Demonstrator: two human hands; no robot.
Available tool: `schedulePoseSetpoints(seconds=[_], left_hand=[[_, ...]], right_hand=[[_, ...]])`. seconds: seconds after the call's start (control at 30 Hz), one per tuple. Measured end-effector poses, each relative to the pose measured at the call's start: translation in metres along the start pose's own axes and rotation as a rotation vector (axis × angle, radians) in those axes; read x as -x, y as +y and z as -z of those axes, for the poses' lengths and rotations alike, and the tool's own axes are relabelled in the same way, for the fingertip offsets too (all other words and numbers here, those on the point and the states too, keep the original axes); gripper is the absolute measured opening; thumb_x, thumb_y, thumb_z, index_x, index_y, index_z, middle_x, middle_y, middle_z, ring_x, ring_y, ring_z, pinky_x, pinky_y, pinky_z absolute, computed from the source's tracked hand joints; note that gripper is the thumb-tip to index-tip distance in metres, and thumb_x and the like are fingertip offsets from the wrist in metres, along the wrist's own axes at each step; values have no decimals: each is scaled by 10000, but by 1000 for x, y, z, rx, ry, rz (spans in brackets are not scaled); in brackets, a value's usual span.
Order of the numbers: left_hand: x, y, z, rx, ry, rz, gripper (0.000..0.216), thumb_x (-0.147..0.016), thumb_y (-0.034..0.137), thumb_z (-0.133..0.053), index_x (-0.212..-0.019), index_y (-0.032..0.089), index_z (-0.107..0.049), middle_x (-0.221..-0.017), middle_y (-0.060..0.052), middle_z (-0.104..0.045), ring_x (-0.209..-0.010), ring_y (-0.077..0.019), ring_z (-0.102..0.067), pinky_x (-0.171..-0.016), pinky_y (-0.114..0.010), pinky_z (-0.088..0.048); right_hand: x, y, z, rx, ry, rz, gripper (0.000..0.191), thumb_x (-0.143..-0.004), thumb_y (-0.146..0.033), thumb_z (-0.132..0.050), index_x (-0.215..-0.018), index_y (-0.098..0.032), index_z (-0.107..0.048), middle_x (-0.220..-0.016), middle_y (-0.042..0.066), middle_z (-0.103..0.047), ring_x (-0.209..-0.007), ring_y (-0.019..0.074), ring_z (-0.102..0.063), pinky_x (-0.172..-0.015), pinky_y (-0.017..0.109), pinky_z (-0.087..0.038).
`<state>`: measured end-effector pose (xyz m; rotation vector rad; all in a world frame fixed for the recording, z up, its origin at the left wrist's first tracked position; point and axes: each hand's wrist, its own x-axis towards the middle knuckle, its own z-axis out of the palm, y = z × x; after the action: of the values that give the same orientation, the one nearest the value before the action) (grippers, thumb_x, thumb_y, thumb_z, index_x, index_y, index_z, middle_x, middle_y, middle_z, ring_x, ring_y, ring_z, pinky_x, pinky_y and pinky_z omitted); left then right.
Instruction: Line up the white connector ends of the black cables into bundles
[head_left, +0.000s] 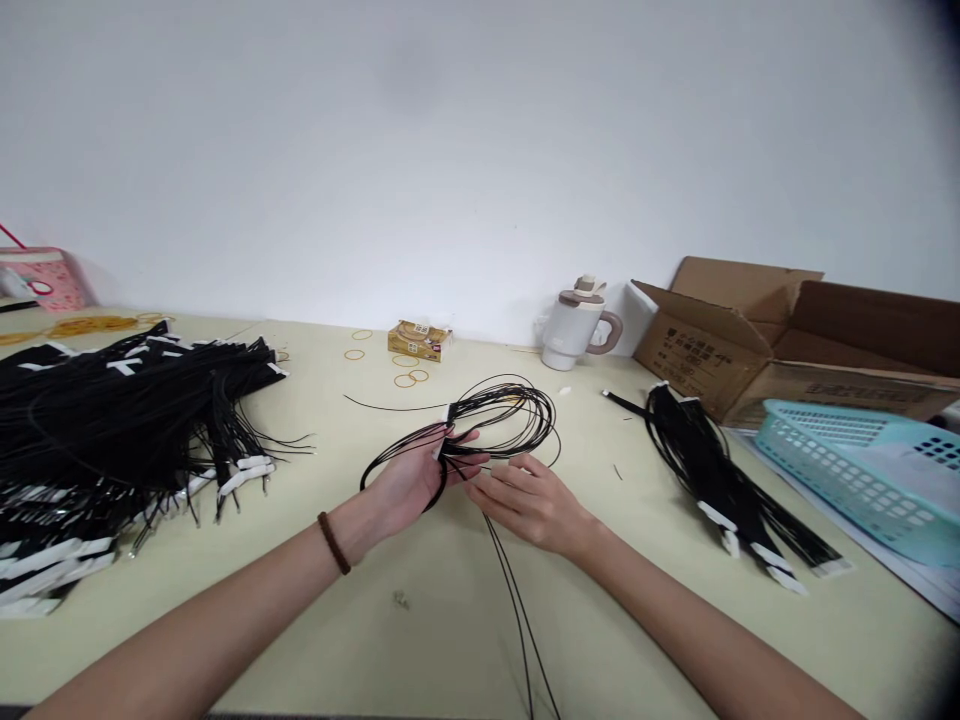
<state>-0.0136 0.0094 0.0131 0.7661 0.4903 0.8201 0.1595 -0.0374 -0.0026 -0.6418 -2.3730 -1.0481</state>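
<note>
A looped bundle of thin black cables [536, 420] lies across my left hand [416, 470], whose fingers curl round its gathered middle. White tape or a tag shows at that gathered part. My right hand [532, 505] is closed in a pinch just to the right, at the lower side of the bundle. Two loose black strands [517, 610] hang down from beneath its fingers toward the table's front edge. Another single strand sticks out to the left of the loops. The right fingertips are partly hidden, but the cables run into them.
A large pile of black cables [150, 420] with white ends covers the left side. Further cable bundles [712, 470] lie at right, near a turquoise basket [847, 490] and an open cardboard box [697, 350]. A tumbler [574, 325], a small box [420, 340] and rubber bands [405, 380] stand behind.
</note>
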Motion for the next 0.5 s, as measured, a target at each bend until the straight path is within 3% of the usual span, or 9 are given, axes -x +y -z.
schedulePoseSetpoints(seconds=[0.13,0.27,0.37,0.5], left_hand=[[0,1,-1,32,16,-7,104,-806,252,-512,-734,180,-537,-869,-17,-682,-807,-188,-620,-864,-364,-399],[0,1,-2,30,14,-13,107,-812,256,-503,-753,175,-543,-823,-20,-679,-798,-185,-621,-886,-375,-397],[-2,0,-1,25,36,-31,95,-800,245,-517,-747,170,-543,-845,-39,-675,-820,-180,-616,-902,-387,-397],[-6,-1,3,5,91,-81,72,-756,238,-576,-759,169,-554,-889,-52,-666,-868,-179,-606,-922,-387,-398]], right_hand=[[1,1,-1,-74,47,-37,176,-820,-42,-505,-952,-133,-577,-881,39,-662,-825,127,-575,-612,285,-437],[0,1,-2,-271,115,-192,218,-821,-74,-510,-1004,-175,-570,-888,42,-663,-840,149,-580,-615,291,-457],[-5,-2,3,-556,197,-439,224,-831,-89,-486,-1001,-197,-584,-941,53,-652,-911,162,-575,-750,331,-490],[-13,0,16,-943,335,-951,154,-864,-220,-466,-927,-202,-606,-944,66,-640,-890,170,-595,-793,362,-503]])
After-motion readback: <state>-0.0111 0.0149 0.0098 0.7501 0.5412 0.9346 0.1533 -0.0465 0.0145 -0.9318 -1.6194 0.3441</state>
